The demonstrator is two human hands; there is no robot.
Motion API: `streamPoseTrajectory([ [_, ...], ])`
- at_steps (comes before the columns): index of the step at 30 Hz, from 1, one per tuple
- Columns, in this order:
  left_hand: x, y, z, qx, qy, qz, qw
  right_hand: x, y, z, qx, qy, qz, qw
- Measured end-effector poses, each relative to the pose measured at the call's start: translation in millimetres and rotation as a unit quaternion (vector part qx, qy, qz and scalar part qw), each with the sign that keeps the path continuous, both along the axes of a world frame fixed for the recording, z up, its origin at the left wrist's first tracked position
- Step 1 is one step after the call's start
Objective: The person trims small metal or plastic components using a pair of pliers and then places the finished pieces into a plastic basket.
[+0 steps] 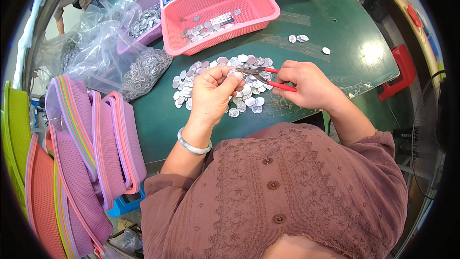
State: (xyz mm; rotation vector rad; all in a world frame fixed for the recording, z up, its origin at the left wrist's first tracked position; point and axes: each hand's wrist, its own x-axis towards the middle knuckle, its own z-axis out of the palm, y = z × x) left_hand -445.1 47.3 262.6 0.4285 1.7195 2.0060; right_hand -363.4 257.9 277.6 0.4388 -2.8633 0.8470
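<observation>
My left hand (216,88) pinches a small silvery metal disc (233,73) between thumb and forefinger, above the table. A pair of red-handled pliers (271,85) is gripped in my right hand (306,84). Their dark jaws reach left to the disc at my left fingertips; whether they bite on it is too small to tell. Beneath both hands a loose pile of oval silvery metal pieces (250,101) spreads over the green table (335,33).
Beyond the pile stands a pink basket (220,5) with some metal pieces. Plastic bags (143,74) of metal links lie at the left, near a purple basket (152,0). Nested baskets (81,172) lean left of me. Stray ovals (298,39) lie right; a fan (429,129) stands beyond.
</observation>
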Motion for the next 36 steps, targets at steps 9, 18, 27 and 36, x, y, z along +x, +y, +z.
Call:
streamPoseTrajectory([
  [9,1.7,1.1,1.4,-0.005,0.01,0.007,1.0,-0.5,-0.2,-1.7,-0.015,-0.003,0.007,1.0],
  [18,2.9,2.2,-2.7,0.021,0.041,0.011,0.999,-1.7,1.0,-5.6,-0.059,-0.028,0.034,0.997],
  [27,2.5,0.6,-5.7,0.031,0.067,0.002,0.997,-2.8,5.3,-8.9,-0.166,-0.124,0.049,0.977],
  [36,2.2,2.1,-11.4,0.051,0.056,0.002,0.997,-6.5,11.9,-10.1,-0.226,-0.234,0.059,0.944],
])
